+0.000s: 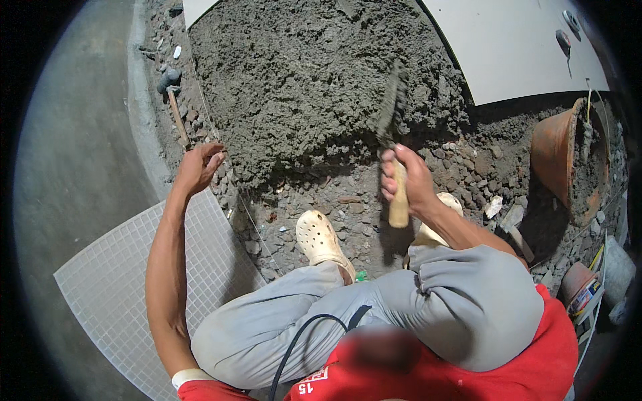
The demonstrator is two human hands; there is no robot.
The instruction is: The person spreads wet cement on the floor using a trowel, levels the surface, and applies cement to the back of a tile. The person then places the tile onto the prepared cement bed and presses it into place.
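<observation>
Right fingers clenched round the pale wooden grip of my trowel, blade pointing ahead over the mortar, probably for reach. Blade's motion-blurred.

Left fingers loosely curled; can't tell if they pinch the thin string beside them, likely a guide line. Hammer just past those fingers, wooden handle toward them, presumably for easy pickup.

Mortar: grey, coarse, lumpy, ahead of both. Gridded pale tile, left-behind left fingers. Tilted orange bucket, well right of right fingers, grey residue inside. Smooth white slab, farther ahead-right.
</observation>
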